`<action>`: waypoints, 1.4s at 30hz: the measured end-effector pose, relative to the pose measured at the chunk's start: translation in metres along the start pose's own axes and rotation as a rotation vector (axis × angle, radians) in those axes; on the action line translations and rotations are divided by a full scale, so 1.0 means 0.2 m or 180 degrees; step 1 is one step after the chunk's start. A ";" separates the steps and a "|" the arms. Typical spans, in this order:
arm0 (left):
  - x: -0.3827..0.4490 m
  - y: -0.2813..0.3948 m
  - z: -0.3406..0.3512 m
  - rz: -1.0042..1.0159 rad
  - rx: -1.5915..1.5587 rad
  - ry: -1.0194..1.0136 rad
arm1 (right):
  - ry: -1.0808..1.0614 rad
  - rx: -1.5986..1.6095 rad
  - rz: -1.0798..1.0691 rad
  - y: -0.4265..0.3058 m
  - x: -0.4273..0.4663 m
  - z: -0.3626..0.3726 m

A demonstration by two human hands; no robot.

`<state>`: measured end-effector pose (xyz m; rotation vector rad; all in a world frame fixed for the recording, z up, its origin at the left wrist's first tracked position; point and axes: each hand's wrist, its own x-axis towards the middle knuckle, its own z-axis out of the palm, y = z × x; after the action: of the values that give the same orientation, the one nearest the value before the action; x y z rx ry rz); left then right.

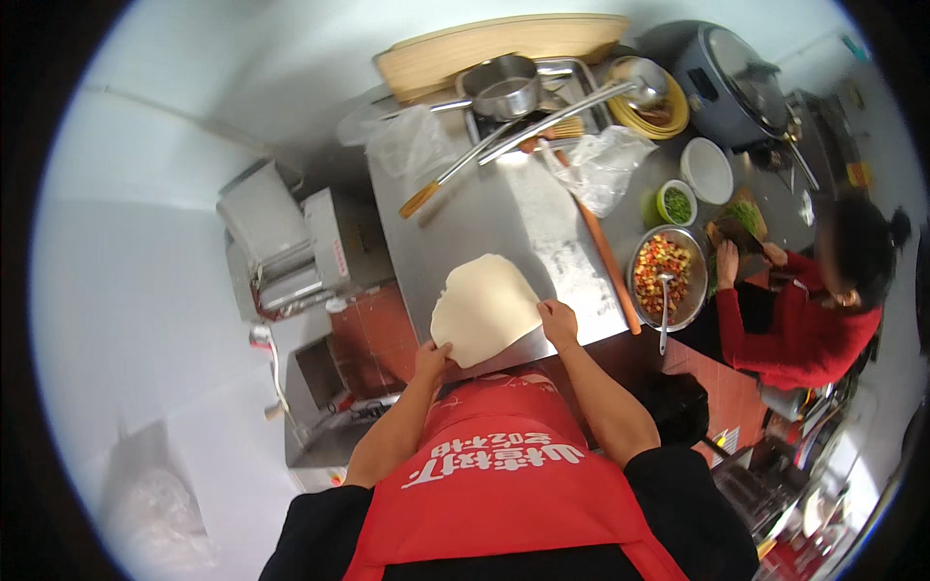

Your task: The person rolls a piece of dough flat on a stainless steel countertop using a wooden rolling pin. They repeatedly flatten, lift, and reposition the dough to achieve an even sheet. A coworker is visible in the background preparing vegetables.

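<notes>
A flat, rounded sheet of pale dough lies at the near edge of the metal worktop. My left hand pinches its lower left edge between thumb and fingers. On the dough's right edge, my right hand has a similar grip. A long wooden rolling pin rests slantwise to the right of my right hand, beside a floury, sunlit patch of the worktop.
Right of the rolling pin stands a steel bowl of diced vegetables with a ladle. A co-worker in a red sleeve holds a cleaver over greens. Behind are a saucepan, plastic bags and a brush.
</notes>
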<state>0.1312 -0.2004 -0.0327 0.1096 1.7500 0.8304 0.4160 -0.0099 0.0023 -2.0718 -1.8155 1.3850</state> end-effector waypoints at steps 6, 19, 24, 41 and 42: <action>0.17 0.17 -0.12 -0.0089 0.0261 -0.0177 | 0.1871 -0.0932 -0.0196 0.06 0.32 -0.25; 0.32 0.38 -0.26 0.0175 0.0915 -0.0790 | 0.2256 -0.0507 0.0137 0.07 0.16 0.04; 0.28 0.60 -0.29 0.1847 0.2336 -0.0601 | 0.2154 -0.0314 -0.0645 -0.02 -0.36 0.34; 0.62 1.13 0.32 0.5021 0.5069 -0.1271 | 0.2729 -0.0708 0.0836 -0.19 -0.53 0.64; 0.61 1.18 0.42 0.5021 0.4972 -0.1350 | 0.2801 -0.0695 0.0922 -0.17 -0.46 0.55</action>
<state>0.0833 0.0728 -0.0051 2.6452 1.2092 0.1007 0.3277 -0.1285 0.0084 -2.5174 -1.3401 0.1642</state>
